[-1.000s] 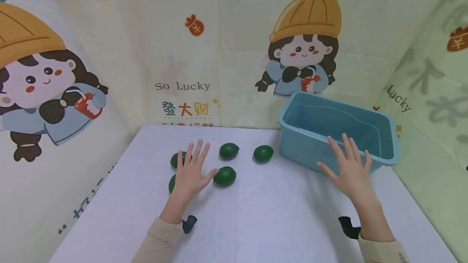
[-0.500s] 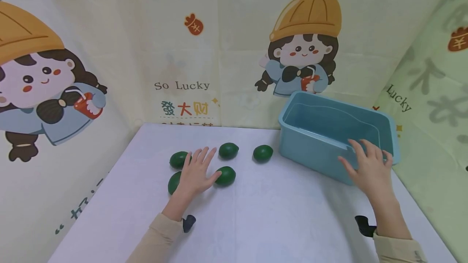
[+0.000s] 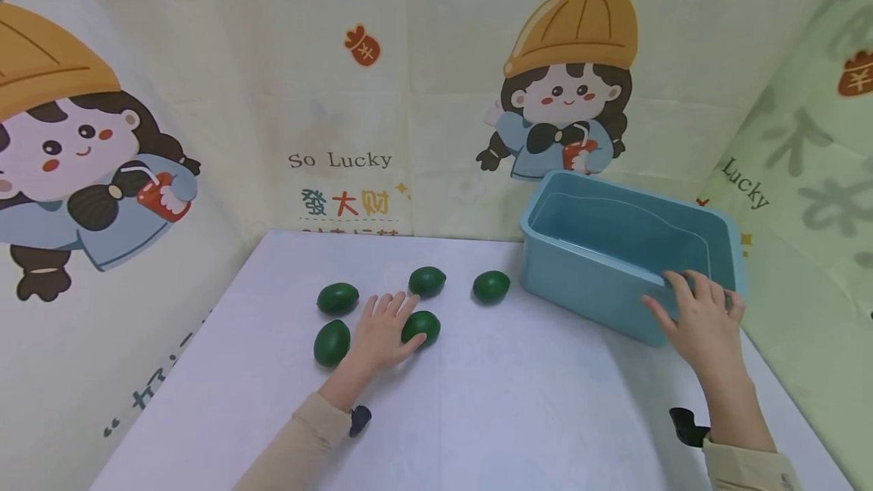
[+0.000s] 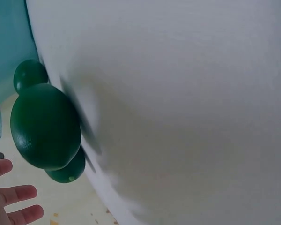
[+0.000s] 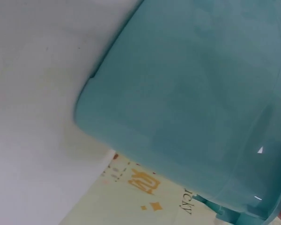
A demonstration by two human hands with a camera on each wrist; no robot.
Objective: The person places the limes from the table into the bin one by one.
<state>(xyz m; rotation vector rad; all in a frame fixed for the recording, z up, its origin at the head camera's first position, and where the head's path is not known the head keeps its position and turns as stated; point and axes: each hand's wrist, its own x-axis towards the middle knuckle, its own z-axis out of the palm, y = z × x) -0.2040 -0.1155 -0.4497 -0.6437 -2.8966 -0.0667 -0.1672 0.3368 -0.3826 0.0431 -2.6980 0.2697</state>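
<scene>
My left hand (image 3: pixel 377 338), fingers spread, is over the table beside a dark green lime (image 3: pixel 430 324), its thumb in front of that fruit in the head view. The left wrist view has a large lime (image 4: pixel 44 126) close by with two more behind it, and the fingertips (image 4: pixel 24 192) apart from them. At the right stands a blue plastic bin (image 3: pixel 586 279). My right hand (image 3: pixel 705 328) has its fingers bent over the bin's near rim, thumb stretched along the outer wall. A sliver of finger shows past the rim in the right wrist view, where the bin's wall (image 5: pixel 178 93) fills most of the picture.
Two limes lie left of my left hand, an upper lime (image 3: pixel 337 298) and a lower lime (image 3: pixel 332 343). Farther back are another lime (image 3: pixel 427 281) and one lime (image 3: pixel 491 287) near the bin. Printed cloth walls (image 3: pixel 450 120) enclose the white table (image 3: pixel 505 400).
My left hand has moved right and lower, uncovering the left limes and nearing the middle one. My right hand has moved right, and its fingers have bent onto the bin's rim.
</scene>
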